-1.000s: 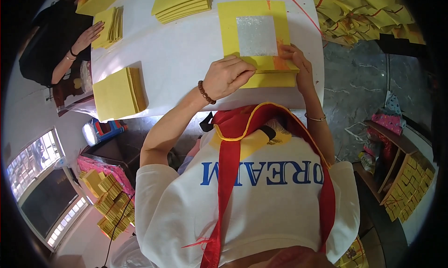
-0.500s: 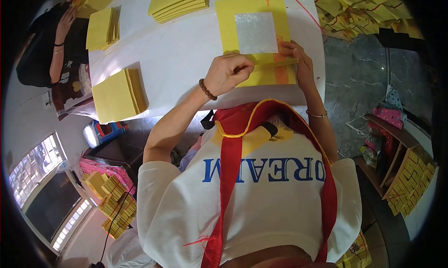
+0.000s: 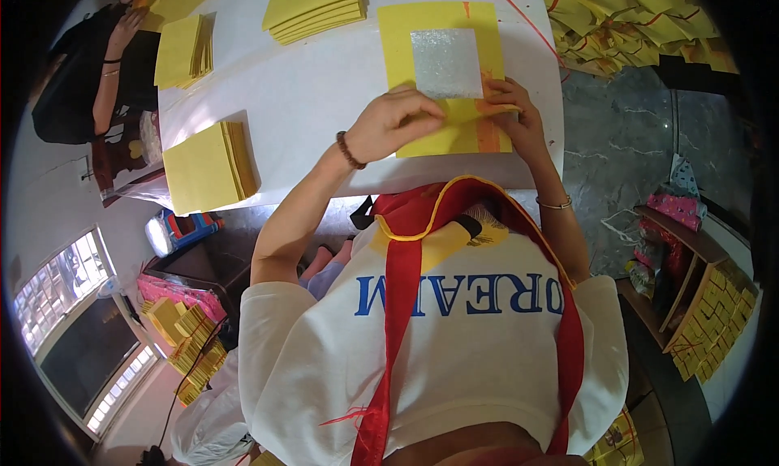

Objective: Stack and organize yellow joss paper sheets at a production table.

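Note:
On the white table [image 3: 324, 85] in front of me lies a sheet of yellow paper [image 3: 398, 56] with a silver foil square [image 3: 446, 62] in its middle and orange marks down its right part. The near edge of paper is lifted and bent over toward the foil. My left hand [image 3: 396, 125], wearing a beaded bracelet, holds this edge at the left between thumb and fingers. At the right end, my right hand [image 3: 519, 119] grips it, fingers above and thumb below. Whether more sheets lie under this one, I cannot tell.
Folded yellow paper stacks stand at the table's near left [image 3: 207, 167], far left [image 3: 182, 52] and back [image 3: 315, 10]. A co-worker's arm [image 3: 109, 77] reaches in at far left. Yellow paper bundles [image 3: 637, 20] are heaped beyond the table's right edge. A wooden shelf [image 3: 673, 263] stands at right.
My left fingers have loosened from a tight pinch and stretched further along the paper. My right fingers have curled over the lifted edge, which is bent over more.

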The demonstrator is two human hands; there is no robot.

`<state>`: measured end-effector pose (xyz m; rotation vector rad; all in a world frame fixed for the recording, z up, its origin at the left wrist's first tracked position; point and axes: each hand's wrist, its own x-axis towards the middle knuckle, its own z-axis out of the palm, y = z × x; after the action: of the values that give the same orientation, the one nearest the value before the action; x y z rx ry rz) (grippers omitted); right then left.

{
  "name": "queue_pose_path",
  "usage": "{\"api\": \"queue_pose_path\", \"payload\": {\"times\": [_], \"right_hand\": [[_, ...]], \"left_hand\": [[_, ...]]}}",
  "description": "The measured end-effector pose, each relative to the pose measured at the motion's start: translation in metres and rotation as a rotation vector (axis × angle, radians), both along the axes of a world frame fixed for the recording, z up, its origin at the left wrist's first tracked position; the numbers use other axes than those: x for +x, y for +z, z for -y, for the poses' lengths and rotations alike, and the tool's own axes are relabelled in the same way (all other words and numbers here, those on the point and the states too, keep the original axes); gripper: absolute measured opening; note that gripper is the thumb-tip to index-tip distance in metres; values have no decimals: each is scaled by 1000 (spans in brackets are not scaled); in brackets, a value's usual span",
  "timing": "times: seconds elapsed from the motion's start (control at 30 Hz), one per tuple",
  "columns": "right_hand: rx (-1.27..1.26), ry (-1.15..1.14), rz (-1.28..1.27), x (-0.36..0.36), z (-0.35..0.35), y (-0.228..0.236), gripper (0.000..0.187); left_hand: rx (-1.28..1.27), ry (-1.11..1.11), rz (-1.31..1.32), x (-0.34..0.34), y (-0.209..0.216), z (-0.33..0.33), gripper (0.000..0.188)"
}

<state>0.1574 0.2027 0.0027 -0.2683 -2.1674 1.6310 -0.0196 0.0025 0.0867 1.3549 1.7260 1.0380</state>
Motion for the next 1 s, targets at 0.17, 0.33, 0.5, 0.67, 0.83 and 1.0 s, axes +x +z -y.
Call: {"api": "queue_pose_path", "payload": {"times": [0.17, 0.33, 0.5, 0.67, 0.83, 1.0], "right_hand": [[-153, -21, -10, -3, 0, -2, 24], [-47, 26, 5, -7, -3, 14, 29], [596, -11, 3, -1, -1, 52, 28], [531, 255, 52, 18, 11, 72, 25], [392, 68, 198, 7, 20, 69, 26], [-285, -216, 272, -18, 29, 69, 42]], "left_hand": [[117, -115, -321, -11, 2, 17, 51], [119, 65, -728, -16, -25, 13, 44], [238, 46, -982, -13, -5, 20, 38], [162, 54, -554, 9, -5, 41, 28], [-188, 357, -277, 11, -8, 32, 19], [-271, 468, 26, -5, -28, 14, 25]]}}
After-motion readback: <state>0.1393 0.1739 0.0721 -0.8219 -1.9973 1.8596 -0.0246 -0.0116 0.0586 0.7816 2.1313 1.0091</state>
